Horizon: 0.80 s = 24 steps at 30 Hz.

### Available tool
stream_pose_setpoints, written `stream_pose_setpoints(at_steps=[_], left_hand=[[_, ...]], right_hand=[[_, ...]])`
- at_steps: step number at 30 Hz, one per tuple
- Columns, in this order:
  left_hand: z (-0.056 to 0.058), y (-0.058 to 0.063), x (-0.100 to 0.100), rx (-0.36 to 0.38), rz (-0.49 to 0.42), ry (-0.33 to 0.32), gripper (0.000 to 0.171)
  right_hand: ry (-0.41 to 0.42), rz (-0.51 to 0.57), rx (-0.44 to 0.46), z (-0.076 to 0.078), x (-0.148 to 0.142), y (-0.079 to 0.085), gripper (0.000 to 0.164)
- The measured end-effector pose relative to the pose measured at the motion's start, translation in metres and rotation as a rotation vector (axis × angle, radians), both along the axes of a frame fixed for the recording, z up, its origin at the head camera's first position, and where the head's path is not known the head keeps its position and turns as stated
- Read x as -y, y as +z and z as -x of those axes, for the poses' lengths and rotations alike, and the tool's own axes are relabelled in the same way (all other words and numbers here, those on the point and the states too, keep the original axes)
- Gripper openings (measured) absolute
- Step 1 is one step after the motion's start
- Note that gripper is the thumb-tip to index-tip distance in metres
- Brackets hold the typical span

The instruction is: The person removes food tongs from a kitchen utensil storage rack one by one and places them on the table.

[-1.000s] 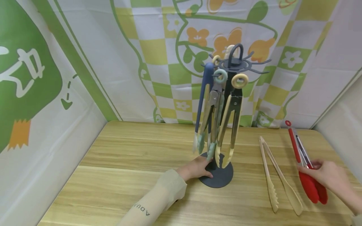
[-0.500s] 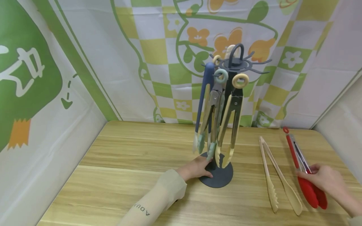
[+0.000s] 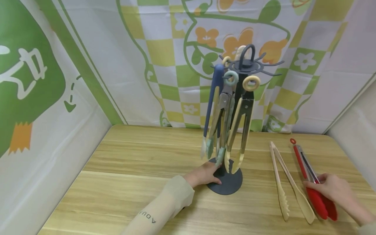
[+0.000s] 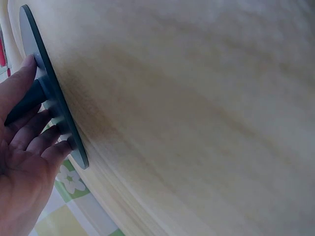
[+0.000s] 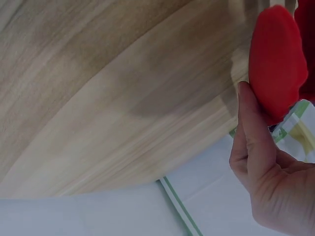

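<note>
A patterned cloth (image 3: 164, 52) with green and yellow checks and orange flowers hangs behind the counter (image 3: 126, 186), which has a pale wood grain. On it stands a dark grey rack (image 3: 241, 85), upright, its hooked arms spread at the top and a flat round base (image 3: 230, 185) at its foot. Blue tongs (image 3: 213, 88), teal-tipped tongs (image 3: 225, 98) and cream-tipped tongs (image 3: 247, 104) hang from it, tips down.

Pale tongs (image 3: 303, 204) lie well to the right of the rack, their two arms spread in a narrow V that widens toward the person; neither grip touches them. Just beyond them, further right, are the red tongs (image 3: 316, 198), set at a slant in the right hand (image 3: 335, 188). That grip is clamped on them low down, just above the red heads — thumb across them, the heads jutting past the hand toward the person, the slim handle running on toward the back of the counter. In the right wrist view one red head sits right beside the fingers. Whether the tongs touch the counter cannot be told.

The left hand (image 3: 204, 174) has its grip closed round the foot of the rack's post — the post passes between thumb and fingers, and the thumb lies on the base. Smallest is the red ring (image 3: 294, 142) at the far end of the red tongs, well apart from the grip.
</note>
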<state>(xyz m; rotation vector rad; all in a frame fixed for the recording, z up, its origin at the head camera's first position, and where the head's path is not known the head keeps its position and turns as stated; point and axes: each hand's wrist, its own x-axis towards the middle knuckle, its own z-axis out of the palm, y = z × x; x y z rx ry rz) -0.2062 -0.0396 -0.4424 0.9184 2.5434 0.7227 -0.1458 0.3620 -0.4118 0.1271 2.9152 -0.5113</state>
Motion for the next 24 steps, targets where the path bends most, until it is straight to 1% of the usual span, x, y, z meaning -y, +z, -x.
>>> stream_pose_setpoints(at_steps=[2,6,9,15,21,24], left_hand=[[-0.0002,0.0008,0.0001,0.007,-0.003,0.002,0.087],[-0.0011,0.0025,0.0003,-0.015,0.007,-0.004,0.085],[-0.0018,0.0031,0.0006,-0.017,0.008,-0.005,0.088],[-0.0019,0.0017,0.0014,0.003,-0.003,0.002,0.091],[-0.0005,0.0011,0.0004,0.024,-0.003,0.007,0.08],[0.0005,0.0008,-0.0006,0.022,0.006,0.01,0.074]], right_hand=[[-0.002,0.0,0.014,0.0008,0.0003,-0.0015,0.067],[-0.004,-0.002,0.028,0.0016,0.001,-0.004,0.066],[-0.008,-0.005,0.033,0.002,0.0019,-0.0047,0.065],[-0.008,-0.025,0.044,0.0033,0.0033,-0.0044,0.06],[-0.015,-0.025,0.069,0.0035,0.005,-0.0049,0.05],[-0.018,-0.02,0.083,0.0042,0.0054,-0.0059,0.05]])
